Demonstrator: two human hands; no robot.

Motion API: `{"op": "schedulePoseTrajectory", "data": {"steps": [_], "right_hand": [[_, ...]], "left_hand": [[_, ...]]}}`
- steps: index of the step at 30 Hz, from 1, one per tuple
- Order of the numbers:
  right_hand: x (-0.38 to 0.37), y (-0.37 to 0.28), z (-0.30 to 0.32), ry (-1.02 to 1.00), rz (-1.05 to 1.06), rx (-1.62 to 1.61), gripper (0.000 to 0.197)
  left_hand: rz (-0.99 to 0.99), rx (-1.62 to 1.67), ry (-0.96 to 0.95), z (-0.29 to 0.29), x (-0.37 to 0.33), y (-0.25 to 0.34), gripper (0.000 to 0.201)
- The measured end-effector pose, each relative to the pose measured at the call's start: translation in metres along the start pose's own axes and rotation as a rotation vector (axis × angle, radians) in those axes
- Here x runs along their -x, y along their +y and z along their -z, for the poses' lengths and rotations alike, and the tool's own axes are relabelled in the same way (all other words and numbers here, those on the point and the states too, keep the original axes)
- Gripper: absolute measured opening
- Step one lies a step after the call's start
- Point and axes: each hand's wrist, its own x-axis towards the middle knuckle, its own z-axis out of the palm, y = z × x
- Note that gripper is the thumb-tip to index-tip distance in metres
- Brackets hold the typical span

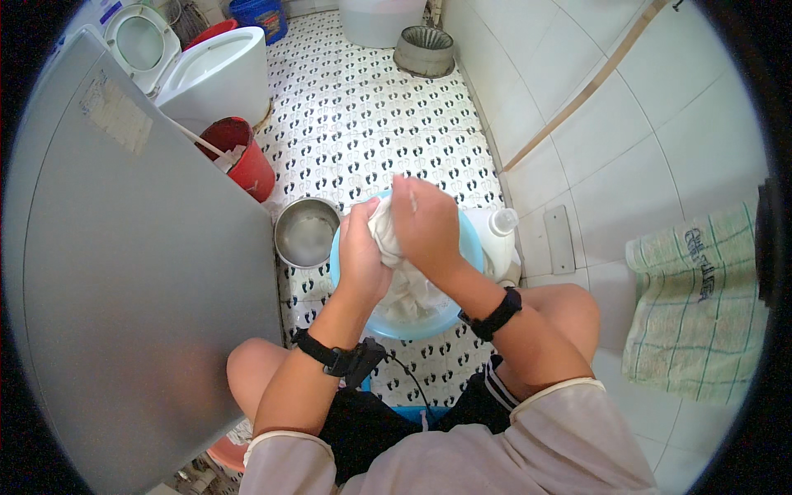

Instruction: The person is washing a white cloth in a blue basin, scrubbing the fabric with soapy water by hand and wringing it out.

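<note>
A light blue basin stands on the floor between my knees, with wet white cloth lying in cloudy water inside it. Over the basin, a bunched part of the white cloth is gripped between my two hands. My left hand is closed around its left side. My right hand is curled into a fist against the cloth's right side, slightly blurred, with its fingertips hidden. A little white foam shows on its knuckles.
A steel bowl sits left of the basin and a white bottle right of it. A grey panel borders the left, with a red bucket and a toilet beyond. A towel hangs at the right wall.
</note>
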Motion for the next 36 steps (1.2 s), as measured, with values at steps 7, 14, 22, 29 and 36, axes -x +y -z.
{"op": "schedulePoseTrajectory", "data": {"steps": [7,14,22,29,36], "right_hand": [[0.009,-0.004,0.011,-0.081,0.421,0.167,0.020],[0.015,-0.017,0.015,-0.087,0.329,0.056,0.027],[0.006,-0.010,0.013,0.009,0.233,-0.063,0.033],[-0.008,-0.010,0.020,-0.068,-0.295,-0.148,0.029],[0.000,-0.007,0.016,-0.020,-0.109,-0.113,0.026]], "left_hand": [[0.072,0.023,0.030,-0.001,0.002,0.003,0.036],[0.019,-0.020,0.006,-0.008,0.002,0.001,0.036],[0.041,-0.045,-0.071,-0.008,0.007,0.003,0.030],[0.025,-0.155,-0.090,-0.012,0.009,0.004,0.027],[0.021,-0.143,-0.115,-0.019,0.014,0.009,0.025]]}}
